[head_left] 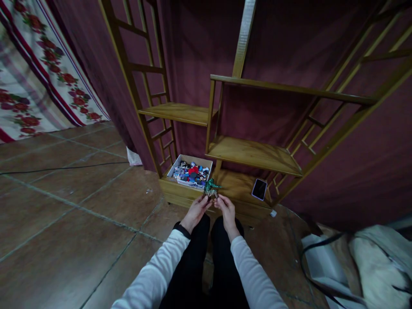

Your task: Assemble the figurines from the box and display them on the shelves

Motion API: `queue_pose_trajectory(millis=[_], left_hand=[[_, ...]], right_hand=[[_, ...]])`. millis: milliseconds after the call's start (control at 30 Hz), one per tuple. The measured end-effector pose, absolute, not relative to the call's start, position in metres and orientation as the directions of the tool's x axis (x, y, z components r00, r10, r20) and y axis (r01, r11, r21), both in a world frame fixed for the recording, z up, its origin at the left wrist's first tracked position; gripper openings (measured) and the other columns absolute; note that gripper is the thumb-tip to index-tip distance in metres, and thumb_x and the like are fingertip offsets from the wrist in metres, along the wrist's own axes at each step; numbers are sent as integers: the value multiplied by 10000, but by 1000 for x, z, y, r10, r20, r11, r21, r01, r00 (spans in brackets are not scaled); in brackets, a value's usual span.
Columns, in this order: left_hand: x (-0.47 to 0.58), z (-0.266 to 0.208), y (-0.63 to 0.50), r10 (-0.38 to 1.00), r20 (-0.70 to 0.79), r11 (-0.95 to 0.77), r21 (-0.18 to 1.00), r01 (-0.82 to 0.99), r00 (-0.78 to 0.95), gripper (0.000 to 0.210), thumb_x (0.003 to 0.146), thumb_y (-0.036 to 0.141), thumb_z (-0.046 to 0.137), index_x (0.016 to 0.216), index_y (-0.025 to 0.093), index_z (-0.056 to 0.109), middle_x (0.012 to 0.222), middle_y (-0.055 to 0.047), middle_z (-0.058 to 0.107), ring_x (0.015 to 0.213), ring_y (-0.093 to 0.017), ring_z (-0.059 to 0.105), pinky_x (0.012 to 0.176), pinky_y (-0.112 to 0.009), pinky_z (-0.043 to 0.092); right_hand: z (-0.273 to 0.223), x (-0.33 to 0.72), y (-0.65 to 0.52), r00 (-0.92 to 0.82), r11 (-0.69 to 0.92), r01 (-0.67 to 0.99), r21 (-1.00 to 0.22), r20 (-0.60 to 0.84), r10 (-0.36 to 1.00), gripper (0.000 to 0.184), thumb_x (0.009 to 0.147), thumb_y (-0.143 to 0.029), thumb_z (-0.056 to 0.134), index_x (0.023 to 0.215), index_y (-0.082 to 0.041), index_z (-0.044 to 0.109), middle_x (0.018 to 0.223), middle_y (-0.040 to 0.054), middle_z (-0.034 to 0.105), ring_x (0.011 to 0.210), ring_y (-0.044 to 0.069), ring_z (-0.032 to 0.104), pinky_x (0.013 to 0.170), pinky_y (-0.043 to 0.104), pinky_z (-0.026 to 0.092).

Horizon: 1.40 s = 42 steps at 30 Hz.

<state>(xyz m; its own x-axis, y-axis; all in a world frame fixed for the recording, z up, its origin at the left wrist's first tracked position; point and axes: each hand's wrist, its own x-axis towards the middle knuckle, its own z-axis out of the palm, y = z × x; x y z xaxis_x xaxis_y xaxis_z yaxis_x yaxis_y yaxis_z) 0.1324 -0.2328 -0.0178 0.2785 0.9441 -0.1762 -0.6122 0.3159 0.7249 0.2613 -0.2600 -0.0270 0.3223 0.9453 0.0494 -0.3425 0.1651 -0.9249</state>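
Note:
Between my two hands, in front of the low shelf, is a small green figurine [210, 187] on a brownish base. The fingers of my left hand [197, 211] pinch the base from the left. My right hand [227, 211] grips the same base from the right. Just beyond, to the left, a white box [176, 165] holds many small figures in blue, white, red and black. The figurine overlaps the near right corner of the box in view. Its fine details are too small to make out.
The box stands on the bottom board of a wooden shelf unit [254, 154]. A phone [259, 189] lies at that board's right end. Bags [373, 262] sit on the floor at right. A black cable [64, 168] crosses the tiles at left.

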Motion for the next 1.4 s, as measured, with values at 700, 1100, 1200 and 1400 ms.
queue_pose_trajectory(millis=[700, 1100, 1200, 1400], left_hand=[[129, -13, -231, 908, -173, 371, 756, -540, 382, 95, 732, 101, 661, 825, 84, 654, 846, -91, 683, 818, -159, 651, 892, -343, 485], [127, -13, -236, 803, -198, 504, 728, -464, 562, 211, 710, 189, 716, 869, 88, 622, 875, -118, 683, 806, -183, 663, 848, -367, 495], [126, -14, -234, 807, -225, 481, 786, -387, 546, 288, 707, 230, 721, 945, 101, 623, 915, -127, 681, 789, -174, 662, 796, -330, 506], [121, -11, -239, 943, -242, 320, 846, -428, 227, 296, 758, 384, 645, 881, 115, 637, 851, -105, 688, 729, -162, 657, 724, -309, 520]], right_hand=[[-31, 264, -259, 400, 241, 17, -970, 228, 888, 373, 790, -454, 539, 1034, -189, 637, 1022, 76, 650, 925, 199, 605, 815, 327, 486], [-44, 261, -258, 297, 238, 162, -958, 277, 914, 338, 750, -344, 603, 1051, -194, 642, 1067, 74, 670, 966, 215, 618, 897, 360, 467], [-49, 263, -254, 356, 203, 201, -958, 265, 896, 380, 764, -357, 583, 1104, -191, 614, 1078, 82, 670, 970, 217, 623, 890, 369, 472], [-48, 264, -254, 402, 196, 318, -927, 319, 858, 360, 764, -330, 579, 1094, -192, 622, 1081, 93, 667, 955, 213, 624, 898, 364, 463]])
